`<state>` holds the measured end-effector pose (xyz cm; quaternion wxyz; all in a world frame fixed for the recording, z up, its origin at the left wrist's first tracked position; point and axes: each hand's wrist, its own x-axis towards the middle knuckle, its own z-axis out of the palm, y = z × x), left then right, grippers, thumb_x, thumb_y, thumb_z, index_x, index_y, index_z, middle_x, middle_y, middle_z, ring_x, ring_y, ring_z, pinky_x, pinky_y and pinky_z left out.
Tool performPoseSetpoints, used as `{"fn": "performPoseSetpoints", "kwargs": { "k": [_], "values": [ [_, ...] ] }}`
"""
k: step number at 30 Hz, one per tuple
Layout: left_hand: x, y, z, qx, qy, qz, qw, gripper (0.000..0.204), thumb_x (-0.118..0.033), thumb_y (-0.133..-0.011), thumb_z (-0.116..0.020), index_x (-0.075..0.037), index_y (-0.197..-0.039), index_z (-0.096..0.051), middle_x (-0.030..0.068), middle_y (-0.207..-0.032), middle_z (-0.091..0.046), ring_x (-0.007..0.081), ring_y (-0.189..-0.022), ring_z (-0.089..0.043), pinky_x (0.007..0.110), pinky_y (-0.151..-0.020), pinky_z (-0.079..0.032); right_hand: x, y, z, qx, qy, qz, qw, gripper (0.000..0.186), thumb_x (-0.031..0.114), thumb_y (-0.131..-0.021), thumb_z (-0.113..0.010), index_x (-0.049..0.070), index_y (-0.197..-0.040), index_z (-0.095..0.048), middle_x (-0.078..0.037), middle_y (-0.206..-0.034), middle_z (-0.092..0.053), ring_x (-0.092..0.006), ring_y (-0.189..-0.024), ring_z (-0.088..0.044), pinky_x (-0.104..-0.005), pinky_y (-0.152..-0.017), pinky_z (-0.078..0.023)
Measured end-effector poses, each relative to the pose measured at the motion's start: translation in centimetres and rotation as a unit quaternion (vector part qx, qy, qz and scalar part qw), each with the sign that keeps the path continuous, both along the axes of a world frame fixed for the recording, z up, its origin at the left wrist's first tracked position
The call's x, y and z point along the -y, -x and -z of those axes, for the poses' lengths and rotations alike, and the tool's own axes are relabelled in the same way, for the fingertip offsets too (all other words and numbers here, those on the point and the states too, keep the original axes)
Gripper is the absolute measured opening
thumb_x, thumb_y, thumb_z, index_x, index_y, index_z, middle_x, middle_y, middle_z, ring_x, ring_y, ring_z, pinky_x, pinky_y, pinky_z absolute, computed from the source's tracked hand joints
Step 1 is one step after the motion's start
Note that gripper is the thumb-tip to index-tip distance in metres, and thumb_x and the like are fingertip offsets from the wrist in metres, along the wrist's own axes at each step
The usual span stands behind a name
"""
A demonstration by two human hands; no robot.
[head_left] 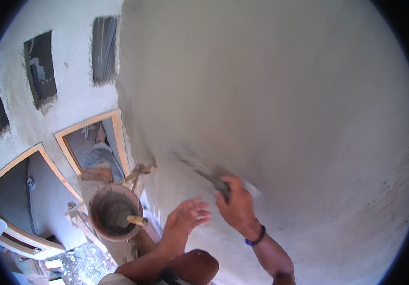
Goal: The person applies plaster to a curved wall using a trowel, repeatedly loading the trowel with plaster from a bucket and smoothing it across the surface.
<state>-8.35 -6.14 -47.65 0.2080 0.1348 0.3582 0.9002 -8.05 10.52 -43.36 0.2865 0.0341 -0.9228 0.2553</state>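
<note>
My right hand [238, 205] grips the handle of a plastering trowel [203, 174], whose blade is smeared by motion and lies against or very close to the grey plastered wall [271, 95]. A dark beaded bracelet [257, 236] circles that wrist. My left hand [185, 220] is raised just left of it, fingers loosely bent and apart, with nothing in them. Lower left of the wall stands a round bucket [93, 211] with grey mortar inside. A tool's wooden handle [138, 220] sticks out over its rim.
The bucket rests on wooden planks [84, 187], with a brown block [97, 175] behind it. Farther left, a pale wall [71, 57] has several rough rectangular openings and wood-framed openings [120, 137]. Far below, debris [83, 263] litters the floor. My bent knee [197, 266] is near the lower edge.
</note>
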Motion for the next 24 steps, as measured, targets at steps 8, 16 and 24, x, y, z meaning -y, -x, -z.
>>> {"fn": "performPoseSetpoints", "kwargs": {
  "k": [8,16,24],
  "values": [
    [3.6,4.6,3.3,0.171,-0.146,-0.127,0.966,0.023,-0.025,-0.097,-0.049,-0.007,-0.110,-0.052,0.0040,-0.104,-0.058,0.0153,-0.097,-0.056,0.032,-0.087,-0.044,8.5,4.7,3.5,0.047,-0.062,-0.227,0.971,0.025,0.008,-0.079,-0.063,0.001,-0.100,-0.051,-0.017,-0.098,-0.059,-0.0336,-0.099,-0.054,-0.0411,-0.079,-0.045],
    [7.9,9.4,5.5,0.111,-0.065,-0.223,0.966,0.019,-0.018,-0.096,-0.047,0.000,-0.098,-0.050,0.0125,-0.095,-0.057,0.0238,-0.090,-0.058,0.037,-0.086,-0.048,11.4,6.5,3.5,-0.078,-0.131,-0.404,0.902,0.032,0.005,-0.078,-0.058,-0.002,-0.108,-0.050,-0.021,-0.113,-0.054,-0.0381,-0.114,-0.051,-0.0408,-0.096,-0.045],
    [24.3,14.4,10.6,0.061,-0.074,-0.450,0.888,0.020,-0.019,-0.099,-0.040,-0.002,-0.094,-0.049,0.0069,-0.083,-0.052,0.0215,-0.081,-0.055,0.047,-0.084,-0.053,10.3,11.2,9.0,0.083,-0.059,-0.269,0.958,0.030,0.002,-0.077,-0.064,0.001,-0.106,-0.058,-0.015,-0.099,-0.060,-0.0353,-0.099,-0.052,-0.0434,-0.083,-0.046]
  ]
}}
